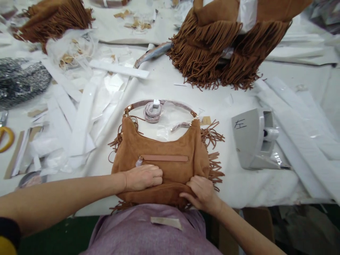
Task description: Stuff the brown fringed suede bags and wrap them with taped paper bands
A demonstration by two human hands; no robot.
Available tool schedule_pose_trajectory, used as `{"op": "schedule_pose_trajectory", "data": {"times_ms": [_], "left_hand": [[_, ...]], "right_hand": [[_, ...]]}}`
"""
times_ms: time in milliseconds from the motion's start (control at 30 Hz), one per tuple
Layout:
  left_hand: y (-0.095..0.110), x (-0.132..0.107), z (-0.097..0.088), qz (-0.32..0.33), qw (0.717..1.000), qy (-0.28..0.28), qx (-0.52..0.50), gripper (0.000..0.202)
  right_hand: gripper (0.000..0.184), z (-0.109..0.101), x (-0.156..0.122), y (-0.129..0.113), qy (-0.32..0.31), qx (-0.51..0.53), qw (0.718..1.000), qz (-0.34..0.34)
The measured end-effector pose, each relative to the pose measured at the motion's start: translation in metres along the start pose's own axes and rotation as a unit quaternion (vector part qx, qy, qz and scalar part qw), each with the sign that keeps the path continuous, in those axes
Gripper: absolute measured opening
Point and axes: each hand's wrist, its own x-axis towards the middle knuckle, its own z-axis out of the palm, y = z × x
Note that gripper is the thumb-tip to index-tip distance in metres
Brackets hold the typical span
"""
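Note:
A brown suede fringed handbag [170, 147] lies flat at the table's near edge, its handle wrapped in clear plastic and a zip pocket facing up. My left hand [142, 177] lies on the bag's lower left, fingers curled and pressed against the suede. My right hand [200, 193] pinches the bag's lower right edge where the suede folds over. A mauve cloth [154, 230] with a beige label lies just below the bag, at my lap.
Several brown fringed bags [223, 46] are piled at the back right, another [53, 16] at the back left. White paper strips and plastic wrap [79, 106] litter the left. A grey tape dispenser [255, 138] stands to the right. Yellow scissors [5, 136] lie at the left edge.

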Motion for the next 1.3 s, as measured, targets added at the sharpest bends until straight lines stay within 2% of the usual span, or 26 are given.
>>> {"op": "schedule_pose_trajectory", "data": {"times_ms": [100, 167, 233, 300, 367, 433, 500, 567, 633, 700, 733, 800, 900, 1067, 1133, 1233, 1300], "left_hand": [[0.001, -0.001, -0.001, -0.004, 1.0, 0.002, 0.01, 0.021], [0.004, -0.002, 0.0, -0.005, 1.0, 0.016, 0.017, 0.023], [0.006, -0.003, 0.002, -0.004, 0.999, 0.034, 0.023, 0.025], [0.008, -0.003, 0.005, -0.001, 0.999, 0.048, 0.025, 0.024], [0.009, -0.003, 0.006, 0.001, 0.998, 0.054, 0.025, 0.023], [0.009, -0.003, 0.007, 0.003, 0.998, 0.052, 0.024, 0.023], [0.01, -0.002, 0.006, 0.004, 0.999, 0.044, 0.025, 0.023], [0.01, -0.003, 0.005, 0.002, 0.999, 0.04, 0.026, 0.024], [0.01, -0.003, 0.005, 0.001, 0.999, 0.041, 0.026, 0.025], [0.009, -0.004, 0.006, 0.002, 0.999, 0.038, 0.021, 0.026], [0.009, -0.004, 0.006, 0.0, 0.999, 0.035, 0.017, 0.026], [0.008, -0.004, 0.007, -0.004, 1.0, 0.026, 0.008, 0.027], [0.008, -0.004, 0.007, -0.007, 1.0, 0.021, 0.002, 0.029], [0.008, -0.004, 0.004, -0.01, 1.0, 0.011, 0.006, 0.031], [0.007, -0.003, 0.004, -0.008, 1.0, 0.007, 0.01, 0.033], [0.005, -0.003, 0.003, -0.002, 1.0, 0.008, 0.004, 0.034], [0.005, -0.003, 0.003, -0.002, 1.0, 0.014, -0.005, 0.033]], "right_hand": [[0.029, -0.007, -0.002, -0.002, 0.002, 0.037, 0.999, 0.034], [0.036, -0.021, -0.014, -0.003, 0.013, 0.084, 0.993, 0.086], [0.05, -0.043, -0.03, -0.003, 0.066, 0.12, 0.978, 0.156], [0.056, -0.066, -0.044, -0.004, 0.135, 0.129, 0.961, 0.206], [0.057, -0.083, -0.049, -0.008, 0.151, 0.118, 0.964, 0.183], [0.064, -0.09, -0.044, -0.013, 0.103, 0.098, 0.985, 0.101], [0.073, -0.087, -0.031, -0.015, 0.049, 0.074, 0.995, 0.038], [0.076, -0.08, -0.018, -0.011, -0.004, 0.052, 0.998, 0.02], [0.06, -0.075, -0.009, -0.002, -0.079, 0.039, 0.996, 0.015], [0.033, -0.073, -0.005, 0.008, -0.154, 0.035, 0.987, 0.006], [0.022, -0.073, -0.004, 0.012, -0.179, 0.035, 0.983, 0.003], [0.014, -0.073, -0.002, 0.017, -0.205, 0.032, 0.978, 0.001], [0.014, -0.067, -0.002, 0.019, -0.187, 0.034, 0.982, -0.002], [0.029, -0.039, -0.006, 0.03, -0.063, 0.011, 0.997, -0.033], [0.037, -0.029, -0.003, 0.038, -0.042, -0.011, 0.997, -0.068], [0.044, -0.027, 0.007, 0.048, -0.063, -0.016, 0.994, -0.089], [0.045, -0.035, 0.013, 0.052, -0.109, 0.005, 0.991, -0.08]]}}
